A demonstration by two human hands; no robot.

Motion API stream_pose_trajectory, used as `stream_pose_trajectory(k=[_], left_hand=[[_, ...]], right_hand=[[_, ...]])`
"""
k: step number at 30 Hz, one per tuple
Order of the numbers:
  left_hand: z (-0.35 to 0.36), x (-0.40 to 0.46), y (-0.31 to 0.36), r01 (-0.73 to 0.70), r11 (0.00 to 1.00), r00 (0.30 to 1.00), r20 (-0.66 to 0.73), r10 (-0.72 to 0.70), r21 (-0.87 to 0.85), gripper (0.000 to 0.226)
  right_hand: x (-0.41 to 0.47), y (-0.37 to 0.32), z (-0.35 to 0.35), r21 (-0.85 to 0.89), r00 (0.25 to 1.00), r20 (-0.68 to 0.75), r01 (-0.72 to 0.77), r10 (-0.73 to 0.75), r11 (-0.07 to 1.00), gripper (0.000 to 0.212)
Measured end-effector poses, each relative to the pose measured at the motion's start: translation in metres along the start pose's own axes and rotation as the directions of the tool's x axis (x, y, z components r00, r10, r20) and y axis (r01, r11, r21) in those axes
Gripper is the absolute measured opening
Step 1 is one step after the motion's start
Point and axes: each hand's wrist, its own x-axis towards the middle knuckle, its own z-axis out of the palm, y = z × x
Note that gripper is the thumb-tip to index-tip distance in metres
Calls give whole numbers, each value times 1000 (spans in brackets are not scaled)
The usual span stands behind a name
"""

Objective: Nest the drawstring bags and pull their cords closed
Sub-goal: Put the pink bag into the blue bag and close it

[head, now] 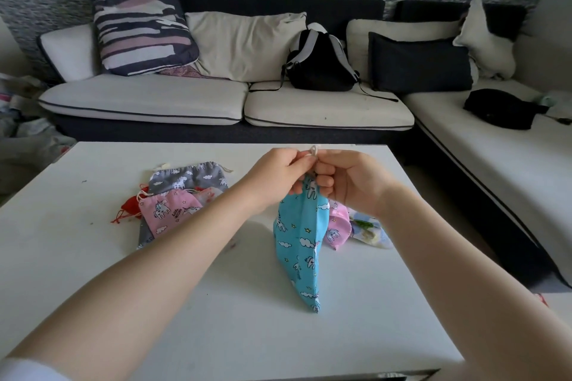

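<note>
Both hands raised over the table (pixel 93 272), left hand (pixel 275 176) and right hand (pixel 346 185) pinching the white cord (pixel 312 152) at the gathered neck of the blue bag (pixel 300 244), hung below the fingers (pixel 323 181), probably so its weight helps cinch the mouth. Left of the fingers: one grey bag (pixel 185 178), one pink bag (pixel 167 210), one red bag (pixel 128 209). Right, behind the blue: another pink bag (pixel 337 229) and one pale bag (pixel 368 232). Six counted.

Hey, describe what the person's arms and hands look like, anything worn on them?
Both forearms are bare. The left hand and right hand show no rings, watch or gloves. A bit of white sleeve shows at the left arm's upper end.
</note>
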Motion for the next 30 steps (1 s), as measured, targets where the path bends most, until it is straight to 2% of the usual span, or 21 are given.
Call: stream_pose_trajectory(k=[3, 6, 7, 8, 9, 10, 11, 12, 14, 17, 18, 19, 20, 21, 22, 23, 24, 26, 28, 29, 30], left_hand=[[-2, -1, -5, 27, 993, 998, 51, -21, -111, 30], [-7, 0, -7, 132, 975, 989, 92, -117, -180, 33], [-9, 0, -7, 157, 980, 986, 80, -148, -124, 32], [-10, 0, -7, 165, 986, 985, 54, -166, 28, 32], [-11, 0, -6, 168, 944, 984, 11, -178, 283, 33], [-11, 0, -5, 162, 816, 985, -36, -171, 555, 35], [-11, 0, -2, 145, 651, 988, -78, -131, 745, 35], [-11, 2, -2, 129, 518, 992, -100, -82, 845, 32], [-12, 9, -5, 122, 396, 993, -114, -44, 910, 30], [-20, 12, -21, 106, 324, 994, -93, -57, 940, 27], [-22, 12, -27, 98, 301, 995, -83, -62, 949, 26], [-23, 12, -32, 98, 296, 995, -84, -62, 950, 24], [-22, 12, -36, 113, 312, 993, -99, -62, 943, 23], [-19, 13, -39, 141, 338, 990, -128, -61, 930, 21], [-17, 14, -41, 167, 375, 986, -164, -39, 912, 20], [-15, 15, -41, 180, 422, 980, -199, 2, 889, 20], [-15, 17, -42, 188, 482, 971, -237, 41, 856, 18], [-16, 18, -40, 218, 700, 939, -342, 40, 680, 14], [-16, 17, -33, 216, 934, 904, -419, -82, 284, 11], [-15, 16, -28, 199, 980, 890, -425, -167, 31, 9], [-14, 14, -23, 158, 951, 882, -394, -257, -267, 9]], right_hand=[[-3, -3, 1, -40, 1000, 22, -9, 9, 999, 16], [-6, -5, 2, -70, 999, -16, -43, 42, 997, 23], [-7, -6, 2, -92, 997, -51, -57, 52, 994, 26], [-9, -7, 3, -129, 994, -97, -70, 58, 989, 27], [-10, -7, 4, -190, 988, -144, -78, 51, 979, 25], [-11, -6, 7, -273, 983, -184, -78, 27, 959, 23], [-10, -5, 9, -353, 978, -207, -70, -5, 933, 21], [-10, -4, 12, -406, 977, -211, -57, -33, 912, 20], [-9, -2, 16, -413, 975, -211, -23, -71, 910, 17], [-12, -1, 6, -244, 951, -296, 18, -92, 970, 16], [-14, 0, 3, -265, 947, -304, 23, -106, 964, 16], [-15, 1, 1, -403, 945, -292, 20, -149, 915, 14], [-14, 4, -1, -644, 940, -257, 6, -224, 765, 12], [-12, 6, -3, -863, 931, -191, -8, -311, 506, 10], [-8, 9, -4, -971, 917, -112, -19, -384, 237, 9], [-5, 11, -6, -996, 896, -70, -43, -439, 73, 11], [-2, 12, -7, -998, 878, -65, -63, -474, 20, 14], [1, 14, -9, -997, 854, -76, -71, -515, 28, 15], [1, 13, -11, -991, 860, -119, -75, -496, 107, 15], [0, 11, -12, -976, 863, -168, -76, -476, 205, 15], [0, 9, -10, -928, 862, -243, -72, -446, 365, 17]])
